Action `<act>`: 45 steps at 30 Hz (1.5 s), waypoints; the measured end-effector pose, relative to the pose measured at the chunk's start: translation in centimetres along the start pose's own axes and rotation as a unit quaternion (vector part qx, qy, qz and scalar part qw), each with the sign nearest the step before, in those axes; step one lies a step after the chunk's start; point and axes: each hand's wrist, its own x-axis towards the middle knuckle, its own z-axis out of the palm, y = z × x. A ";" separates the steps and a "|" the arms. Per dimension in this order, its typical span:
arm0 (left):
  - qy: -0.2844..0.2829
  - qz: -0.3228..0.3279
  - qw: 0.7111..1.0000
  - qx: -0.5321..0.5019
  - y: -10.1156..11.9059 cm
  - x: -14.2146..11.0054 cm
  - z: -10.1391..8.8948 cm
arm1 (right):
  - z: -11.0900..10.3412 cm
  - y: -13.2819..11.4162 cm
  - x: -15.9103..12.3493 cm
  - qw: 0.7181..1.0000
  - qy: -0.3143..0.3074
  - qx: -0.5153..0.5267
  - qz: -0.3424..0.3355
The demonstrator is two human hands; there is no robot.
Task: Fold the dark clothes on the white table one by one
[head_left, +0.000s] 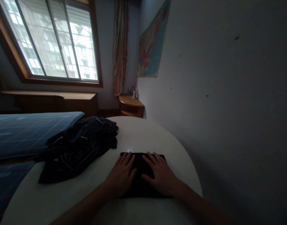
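A black folded cloth, perhaps a garment (141,184), lies flat in a neat rectangle on the round white table (143,134). My left hand (122,173) rests on its left part, fingers stretched out and pointing away from me. On the right part lies my right hand (159,173), flat with its fingers spread. Both palms cover much of the cloth, and neither hand grips it. To the left, a loose heap of dark clothes with white stripes (84,143) sits crumpled on the table.
A bed with a blue checked cover (31,131) adjoins the table at the left. A white wall (216,125) rises close on the right. Behind are a small corner shelf (131,101), a curtain (120,50), a wooden desk (80,96) and a window (56,43).
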 end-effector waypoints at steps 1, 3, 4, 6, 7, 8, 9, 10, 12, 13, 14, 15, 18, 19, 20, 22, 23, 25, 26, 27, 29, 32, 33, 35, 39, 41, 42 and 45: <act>0.001 -0.008 1.000 0.002 0.1 -0.1 -0.1 | 0.1 0.4 -0.2 1.000 0.012 -0.008 0.021; -0.005 -0.018 1.000 0.008 0.3 -0.2 -0.3 | 0.1 0.9 -0.4 0.998 0.025 -0.022 0.051; -0.009 -0.020 1.000 0.011 0.5 -0.2 -0.4 | 0.0 0.9 -0.4 0.997 0.026 -0.030 0.059; -0.010 -0.022 1.000 0.019 0.7 -0.2 -0.4 | -0.5 0.4 -0.3 0.996 0.024 -0.048 0.069; -0.006 -0.021 0.999 0.024 0.7 -0.2 -0.5 | -0.8 -0.2 -0.1 0.996 0.026 -0.055 0.070; 0.000 -0.020 0.999 0.027 0.7 -0.2 -0.4 | -1.2 -0.8 0.2 0.996 0.030 -0.058 0.059; 0.005 -0.016 0.999 0.030 0.7 -0.2 -0.4 | -1.5 -1.4 0.4 0.997 0.032 -0.055 0.037; 0.008 -0.013 0.999 0.031 0.6 -0.2 -0.4 | -1.7 -2.0 0.7 0.998 0.032 -0.049 0.006; 0.008 -0.005 0.999 0.031 0.4 -0.2 -0.3 | -1.7 -2.8 1.2 0.998 0.017 -0.029 -0.049; 0.005 -0.001 1.000 0.030 0.3 -0.2 -0.3 | -1.5 -2.9 1.3 0.998 0.004 -0.019 -0.060; -0.002 0.000 1.000 0.031 0.2 -0.2 -0.3 | -1.3 -2.9 1.4 0.998 -0.008 -0.013 -0.057; -0.009 -0.002 0.999 0.032 0.1 -0.2 -0.4 | -0.9 -2.8 1.4 0.999 -0.015 -0.009 -0.044; -0.030 -0.017 0.999 0.042 0.3 -0.3 -0.7 | -0.1 -2.4 1.2 1.000 -0.017 -0.008 -0.008; -0.034 -0.024 0.998 0.048 0.5 -0.3 -0.9 | 0.1 -2.2 1.2 1.000 -0.013 -0.010 0.000; -0.035 -0.031 0.997 0.054 0.7 -0.3 -1.2 | 0.3 -2.2 1.1 1.000 -0.011 -0.012 0.007; -0.032 -0.046 0.996 0.067 1.3 -0.3 -1.9 | 0.4 -2.2 1.1 1.000 -0.010 -0.016 0.015; -0.028 -0.052 0.996 0.072 1.6 -0.2 -2.2 | 0.4 -2.2 1.1 1.000 -0.009 -0.017 0.014; -0.015 -0.060 0.995 0.072 2.1 0.1 -3.0 | 0.4 -2.4 1.1 1.000 -0.010 -0.018 0.009; -0.007 -0.056 0.996 0.065 2.3 0.2 -3.2 | 0.4 -2.4 1.2 1.000 -0.012 -0.017 0.004; -0.002 -0.046 0.997 0.053 2.4 0.4 -3.4 | 0.3 -2.5 1.2 1.000 -0.013 -0.015 -0.001; -0.005 -0.021 0.999 0.025 2.4 0.7 -3.4 | 0.2 -2.6 1.1 1.000 -0.012 -0.012 -0.008; -0.044 -0.016 0.999 0.008 1.9 0.9 -2.8 | 0.1 -2.4 1.0 1.000 -0.005 -0.012 -0.002; -0.053 -0.022 0.998 0.010 1.6 0.8 -2.5 | 0.1 -2.3 0.9 1.000 -0.001 -0.013 0.004; -0.056 -0.031 0.998 0.017 1.3 0.5 -2.2 | 0.1 -1.7 0.5 1.000 0.009 -0.016 0.021; -0.045 -0.038 0.998 0.017 0.9 0.0 -2.1 | 0.4 -0.2 -0.4 0.997 0.024 -0.033 0.068; -0.047 -0.041 0.998 0.015 0.9 -0.1 -2.1 | 0.3 0.1 -0.9 0.995 0.026 -0.043 0.088; -0.047 -0.041 0.998 0.014 0.8 -0.1 -2.0 | 0.2 0.1 -1.0 0.994 0.027 -0.049 0.094; -0.040 -0.037 0.998 0.010 0.7 0.0 -1.7 | -0.5 -0.6 -1.3 0.994 0.042 -0.065 0.073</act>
